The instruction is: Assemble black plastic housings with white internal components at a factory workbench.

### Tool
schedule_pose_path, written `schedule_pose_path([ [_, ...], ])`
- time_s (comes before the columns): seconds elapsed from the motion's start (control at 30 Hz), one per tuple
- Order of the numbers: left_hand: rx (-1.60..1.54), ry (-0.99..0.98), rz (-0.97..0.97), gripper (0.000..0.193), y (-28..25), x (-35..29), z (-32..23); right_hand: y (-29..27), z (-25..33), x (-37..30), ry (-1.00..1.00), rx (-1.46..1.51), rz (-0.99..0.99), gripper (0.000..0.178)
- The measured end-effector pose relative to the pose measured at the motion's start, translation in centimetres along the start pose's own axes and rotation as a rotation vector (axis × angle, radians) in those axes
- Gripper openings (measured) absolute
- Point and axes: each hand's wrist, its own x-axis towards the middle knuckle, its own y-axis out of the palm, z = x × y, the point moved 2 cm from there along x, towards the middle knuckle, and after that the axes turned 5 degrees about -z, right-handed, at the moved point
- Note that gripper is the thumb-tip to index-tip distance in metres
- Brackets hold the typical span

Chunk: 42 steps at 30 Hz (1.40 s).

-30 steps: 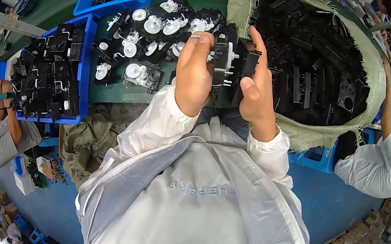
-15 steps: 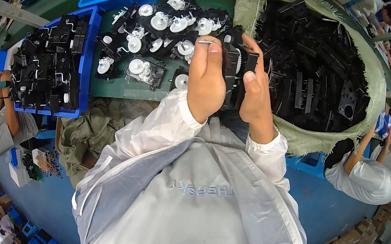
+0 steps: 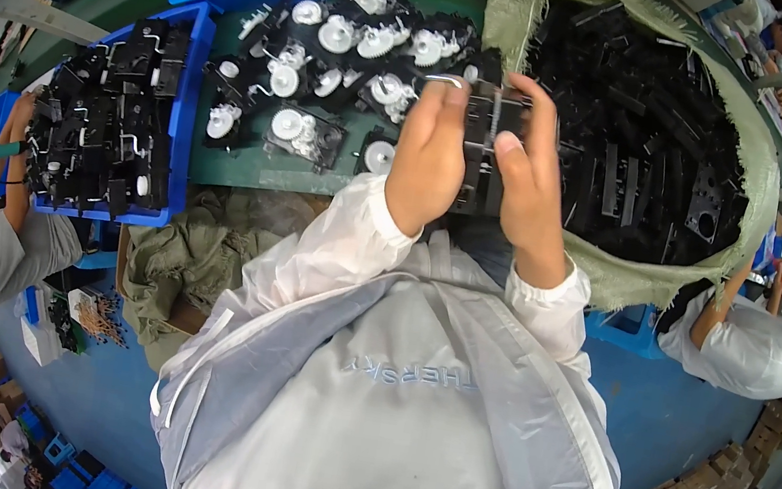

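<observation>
Black assembly (image 3: 478, 136), seemingly one, between two hands (image 3: 432, 160) (image 3: 533, 190)

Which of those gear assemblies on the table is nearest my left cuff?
The black gear assembly with one round white gear showing, beside your left cuff; others lie farther left or farther up the green table.

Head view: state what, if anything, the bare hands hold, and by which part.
A boxy black plastic assembly: the left hand grips its left side, the right hand its right side.
</observation>
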Motion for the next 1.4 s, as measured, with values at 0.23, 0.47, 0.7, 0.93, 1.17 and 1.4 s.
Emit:
schedule_pose_path([
  [0.23,0.526,0.333,0.365,0.036,-0.5,0.1,-2.6,-1.6,-0.9,1.6,0.003,0.621,-0.240,0.041],
  [0.47,0.605,0.449,0.430,0.050,0.3,0.2,-3.5,-5.0,-4.0,3.6,-0.181,0.356,-0.077,0.035],
  [0.7,0.711,0.324,0.414,0.040,-1.4,3.7,-5.5,-0.9,-0.9,5.2,-0.077,0.582,-0.173,0.045],
  [0.93,0.956,0.183,-0.059,0.037,-13.3,28.6,-7.4,-1.8,1.9,3.2,-0.032,0.179,-0.173,0.044],
  [1.17,1.328,0.042,0.025,0.055,-20.3,48.6,-0.5,-5.3,0.6,1.1,0.056,0.084,-0.053,0.035],
  [1.4,1.252,-0.236,-0.085,0.058,-17.3,54.9,8.6,-7.3,0.9,1.7,0.098,-0.034,-0.194,0.025],
])
